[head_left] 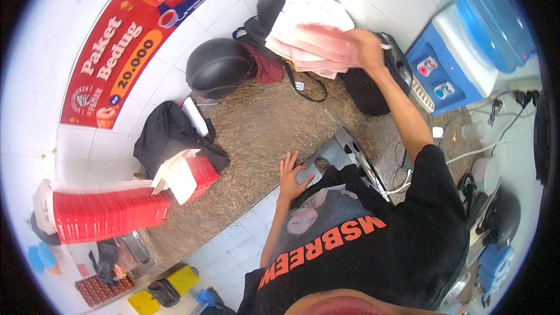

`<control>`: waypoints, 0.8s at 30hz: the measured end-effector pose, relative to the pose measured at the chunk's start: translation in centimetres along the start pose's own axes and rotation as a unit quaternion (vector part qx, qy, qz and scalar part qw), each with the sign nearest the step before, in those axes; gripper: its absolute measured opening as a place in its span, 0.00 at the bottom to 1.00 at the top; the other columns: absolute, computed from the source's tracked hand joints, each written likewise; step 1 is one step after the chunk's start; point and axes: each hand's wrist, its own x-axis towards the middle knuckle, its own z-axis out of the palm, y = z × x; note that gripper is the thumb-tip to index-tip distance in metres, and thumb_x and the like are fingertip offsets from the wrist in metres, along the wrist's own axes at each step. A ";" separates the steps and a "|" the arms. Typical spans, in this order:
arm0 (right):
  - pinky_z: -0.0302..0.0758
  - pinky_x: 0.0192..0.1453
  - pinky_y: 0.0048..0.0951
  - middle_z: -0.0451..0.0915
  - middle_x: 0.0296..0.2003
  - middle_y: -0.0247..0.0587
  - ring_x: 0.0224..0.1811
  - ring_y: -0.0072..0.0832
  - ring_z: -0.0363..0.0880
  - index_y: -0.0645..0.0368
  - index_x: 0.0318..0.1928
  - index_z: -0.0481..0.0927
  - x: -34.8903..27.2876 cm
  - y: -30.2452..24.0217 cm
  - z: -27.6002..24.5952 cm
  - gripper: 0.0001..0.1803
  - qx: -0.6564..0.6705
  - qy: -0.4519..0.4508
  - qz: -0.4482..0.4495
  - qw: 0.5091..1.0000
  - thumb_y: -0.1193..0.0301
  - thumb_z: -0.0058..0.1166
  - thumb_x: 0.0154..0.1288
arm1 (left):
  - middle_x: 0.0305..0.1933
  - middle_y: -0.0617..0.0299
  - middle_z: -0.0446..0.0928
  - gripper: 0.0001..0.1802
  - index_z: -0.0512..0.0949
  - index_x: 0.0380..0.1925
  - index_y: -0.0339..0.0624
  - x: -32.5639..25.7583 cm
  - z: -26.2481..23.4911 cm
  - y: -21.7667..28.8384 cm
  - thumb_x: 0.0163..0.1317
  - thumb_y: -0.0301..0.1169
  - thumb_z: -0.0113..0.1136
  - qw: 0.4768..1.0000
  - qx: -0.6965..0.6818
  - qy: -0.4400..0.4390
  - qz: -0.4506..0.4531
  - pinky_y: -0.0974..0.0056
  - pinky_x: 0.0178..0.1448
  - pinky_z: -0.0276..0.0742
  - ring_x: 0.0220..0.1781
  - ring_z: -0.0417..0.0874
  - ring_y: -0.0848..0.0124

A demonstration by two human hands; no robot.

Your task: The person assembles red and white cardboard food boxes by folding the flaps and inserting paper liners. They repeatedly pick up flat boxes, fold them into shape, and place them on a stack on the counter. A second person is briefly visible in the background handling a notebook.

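Note:
My right hand point(366, 49) reaches to the far side of the counter and closes at the right edge of a loose pile of white and pink cardboard sheets point(309, 16). A reddish sheet at its fingers is smeared by motion, and the fingertips are partly hidden. My left hand point(294, 178) rests with spread fingers at the near counter edge, beside a grey metal plate point(319, 166) with a round hole. It holds nothing. Left of it stand a long row of nested red cardboard boxes point(111, 213) and a shorter red and white stack point(189, 178).
A black helmet point(219, 69), black cloth point(163, 134) and a black bag point(370, 90) lie on the speckled counter point(265, 131). At right stands a blue and white water dispenser point(446, 61), with cables point(469, 154) nearby. A red poster point(137, 46) hangs on the tiled wall.

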 end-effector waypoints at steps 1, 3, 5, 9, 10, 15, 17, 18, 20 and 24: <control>0.77 0.56 0.42 0.87 0.40 0.41 0.45 0.43 0.83 0.56 0.46 0.88 0.9 0.4 -0.6 0.14 -0.024 0.086 0.005 0.996 0.76 0.62 0.58 | 0.78 0.54 0.63 0.17 0.86 0.41 0.47 0.0 -0.1 0.1 0.56 0.43 0.75 1.000 -0.016 0.005 -0.011 0.36 0.81 0.46 0.83 0.54 0.48; 0.78 0.53 0.42 0.87 0.40 0.45 0.44 0.45 0.83 0.58 0.45 0.87 4.7 -5.3 -3.9 0.14 -0.008 0.150 0.013 0.988 0.80 0.59 0.58 | 0.75 0.52 0.68 0.18 0.86 0.43 0.46 -1.0 -1.2 0.2 0.56 0.41 0.76 0.968 -0.208 -0.007 -0.137 0.37 0.79 0.51 0.81 0.58 0.47; 0.78 0.53 0.43 0.86 0.41 0.48 0.46 0.47 0.83 0.60 0.45 0.87 5.7 -11.8 -6.7 0.15 0.017 0.060 -0.076 0.995 0.82 0.56 0.57 | 0.74 0.50 0.68 0.22 0.84 0.48 0.48 -1.6 -4.5 1.6 0.55 0.40 0.77 0.955 -0.254 0.030 -0.153 0.36 0.78 0.55 0.80 0.60 0.48; 0.77 0.57 0.46 0.85 0.42 0.46 0.48 0.46 0.82 0.56 0.45 0.86 -0.8 -24.0 -8.6 0.19 0.034 -0.315 -0.234 0.919 0.81 0.52 0.54 | 0.77 0.45 0.61 0.36 0.77 0.62 0.54 -1.3 -19.0 11.5 0.53 0.39 0.79 0.953 0.028 0.297 0.059 0.34 0.76 0.56 0.80 0.58 0.47; 0.77 0.56 0.44 0.85 0.41 0.45 0.47 0.45 0.82 0.55 0.44 0.87 -1.8 -26.9 -9.0 0.19 0.086 -0.413 -0.242 0.873 0.81 0.53 0.52 | 0.79 0.43 0.57 0.40 0.73 0.66 0.55 -1.7 -21.6 11.7 0.51 0.37 0.78 0.916 0.096 0.357 0.154 0.34 0.75 0.57 0.81 0.56 0.44; 0.78 0.48 0.38 0.84 0.37 0.45 0.42 0.42 0.83 0.56 0.49 0.88 -7.2 -34.6 -8.9 0.22 0.323 -0.502 -0.181 0.781 0.84 0.59 0.52 | 0.41 0.55 0.83 0.24 0.81 0.54 0.46 -6.0 -27.0 8.8 0.56 0.31 0.70 0.993 -0.014 -0.086 0.083 0.52 0.55 0.77 0.47 0.84 0.55; 0.78 0.50 0.37 0.85 0.40 0.48 0.44 0.42 0.84 0.61 0.47 0.87 -11.1 -34.4 -8.7 0.15 0.365 -0.558 -0.089 0.740 0.82 0.64 0.59 | 0.34 0.59 0.84 0.16 0.83 0.48 0.41 -9.1 -26.1 7.7 0.60 0.32 0.70 0.973 -0.157 -0.162 0.055 0.56 0.46 0.79 0.39 0.85 0.63; 0.79 0.52 0.37 0.85 0.44 0.50 0.46 0.41 0.85 0.65 0.45 0.86 -12.0 -35.2 -9.2 0.10 0.389 -0.577 -0.046 0.716 0.80 0.65 0.62 | 0.33 0.60 0.84 0.13 0.84 0.44 0.40 -10.6 -25.1 6.1 0.62 0.33 0.70 0.950 -0.226 -0.210 0.040 0.58 0.41 0.79 0.36 0.84 0.66; 0.78 0.54 0.36 0.86 0.45 0.48 0.48 0.39 0.85 0.67 0.42 0.85 -13.6 -34.9 -6.9 0.07 0.440 -0.616 0.007 0.654 0.80 0.65 0.63 | 0.33 0.64 0.83 0.12 0.85 0.42 0.38 -11.9 -22.9 2.2 0.65 0.35 0.69 0.886 -0.377 -0.266 -0.035 0.64 0.35 0.78 0.33 0.82 0.74; 0.76 0.56 0.36 0.85 0.47 0.47 0.50 0.38 0.84 0.65 0.47 0.84 -14.9 -33.6 -4.7 0.09 0.414 -0.588 0.038 0.693 0.75 0.59 0.70 | 0.36 0.70 0.83 0.16 0.85 0.49 0.38 -13.2 -20.2 -0.9 0.70 0.38 0.66 0.741 -0.562 -0.302 -0.212 0.73 0.31 0.74 0.32 0.79 0.83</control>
